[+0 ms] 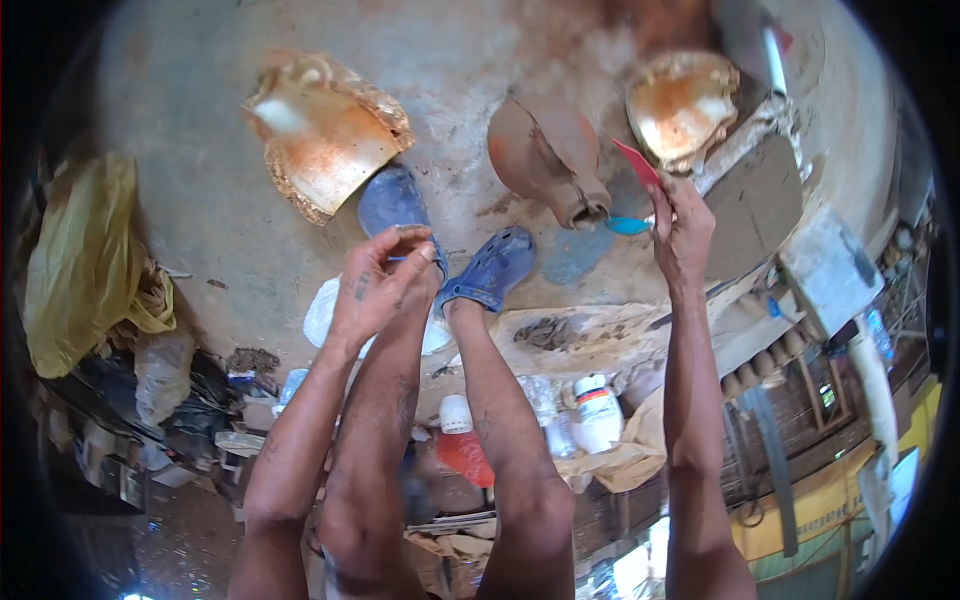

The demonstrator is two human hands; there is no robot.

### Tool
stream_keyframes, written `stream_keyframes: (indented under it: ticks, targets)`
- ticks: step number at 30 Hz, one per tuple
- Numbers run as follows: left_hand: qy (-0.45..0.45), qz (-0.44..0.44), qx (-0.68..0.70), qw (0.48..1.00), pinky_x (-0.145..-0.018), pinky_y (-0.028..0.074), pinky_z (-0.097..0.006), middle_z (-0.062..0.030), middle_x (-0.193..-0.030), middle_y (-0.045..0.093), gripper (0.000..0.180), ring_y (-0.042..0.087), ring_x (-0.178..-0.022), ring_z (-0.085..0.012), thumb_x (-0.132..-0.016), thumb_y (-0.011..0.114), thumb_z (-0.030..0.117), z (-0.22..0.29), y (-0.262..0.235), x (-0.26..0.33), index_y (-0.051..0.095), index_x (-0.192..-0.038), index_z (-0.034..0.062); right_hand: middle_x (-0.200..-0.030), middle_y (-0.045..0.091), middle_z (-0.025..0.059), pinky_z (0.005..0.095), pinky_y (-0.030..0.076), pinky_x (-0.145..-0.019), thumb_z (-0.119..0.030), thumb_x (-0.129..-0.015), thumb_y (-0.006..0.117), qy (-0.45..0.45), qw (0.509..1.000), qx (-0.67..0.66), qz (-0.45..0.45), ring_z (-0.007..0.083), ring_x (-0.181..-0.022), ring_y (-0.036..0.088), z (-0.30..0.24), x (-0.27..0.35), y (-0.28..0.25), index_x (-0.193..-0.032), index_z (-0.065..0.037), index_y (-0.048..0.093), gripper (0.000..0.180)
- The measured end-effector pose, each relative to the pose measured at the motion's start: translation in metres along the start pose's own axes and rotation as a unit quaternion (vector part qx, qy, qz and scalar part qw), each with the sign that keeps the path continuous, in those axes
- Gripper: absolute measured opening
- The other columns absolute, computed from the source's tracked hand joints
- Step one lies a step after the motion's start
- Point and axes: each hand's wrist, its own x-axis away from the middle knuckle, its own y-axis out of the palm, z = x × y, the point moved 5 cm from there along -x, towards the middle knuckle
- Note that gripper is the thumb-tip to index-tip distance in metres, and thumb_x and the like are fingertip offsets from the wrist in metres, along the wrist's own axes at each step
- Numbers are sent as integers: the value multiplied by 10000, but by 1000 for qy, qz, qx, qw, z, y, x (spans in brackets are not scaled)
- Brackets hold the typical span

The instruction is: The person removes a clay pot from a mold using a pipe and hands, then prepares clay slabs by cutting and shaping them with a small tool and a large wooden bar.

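My right hand point(683, 228) is closed on a thin red flat scraper point(637, 163), which points up and left from the fingers. Beside those fingers is a turquoise piece point(628, 226); whether the hand holds it too I cannot tell. Left of it a brown clay vessel point(545, 150) lies on its side, its neck toward me and a long open seam along its body. My left hand point(378, 285) is pinched over my knee and shoe, apart from the vessel; what its fingertips hold, if anything, is too small to name.
Two plaster mould halves point(345, 135) point(683, 108) lie on the floor either side of the vessel. A grey-brown clay slab point(765, 205) is at the right. Blue clogs point(492, 268) are on my feet. A yellow plastic bag point(85, 265) stands far left; a white jar point(597, 415) is nearer.
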Motion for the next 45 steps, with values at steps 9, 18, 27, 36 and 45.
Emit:
stream_keyframes:
  ticks: [9, 18, 27, 36, 45]
  targets:
    - [-21, 5, 96, 995, -923, 572, -300, -74, -1093, 747, 379, 689, -1002, -117, -997, 751, 171, 2, -10, 26, 687, -1293, -56, -1009, 685, 123, 458, 549, -861, -102, -906, 695, -350, 861, 172, -326, 347, -1007, 666, -103, -163, 80, -1124, -57, 758, 232]
    - [-45, 90, 174, 980, -904, 569, -285, -72, -1142, 741, 384, 683, -995, -99, -1003, 752, 157, -45, -23, 55, 677, -1319, -49, -957, 642, 126, 462, 552, -871, -169, -903, 643, -391, 773, 258, -428, 348, -1020, 649, -95, -166, 122, -1051, -68, 759, 214]
    - [-45, 86, 269, 958, -1012, 521, -279, -90, -1280, 701, 335, 663, -1123, -105, -1007, 714, 66, -60, 23, 72, 654, -1320, -35, -978, 725, 164, 514, 568, -812, -111, -834, 666, -462, 696, 323, -446, 390, -970, 717, -86, -180, 163, -902, -56, 743, 118]
    - [-51, 77, 282, 955, -1027, 526, -285, -79, -1235, 716, 374, 668, -1142, -114, -1008, 717, 77, -64, 42, 71, 624, -1352, -33, -824, 681, 166, 538, 535, -731, -153, -899, 688, -425, 814, 198, -343, 427, -811, 685, -95, -191, 135, -854, -33, 711, 130]
    - [-59, 67, 265, 960, -1004, 530, -270, -52, -1185, 729, 420, 671, -1092, -93, -1007, 720, 85, -70, 55, 64, 604, -1390, -41, -1206, 680, 137, 468, 560, -907, -119, -879, 764, -374, 855, 124, -336, 375, -1058, 679, -121, -198, 117, -980, -21, 697, 156]
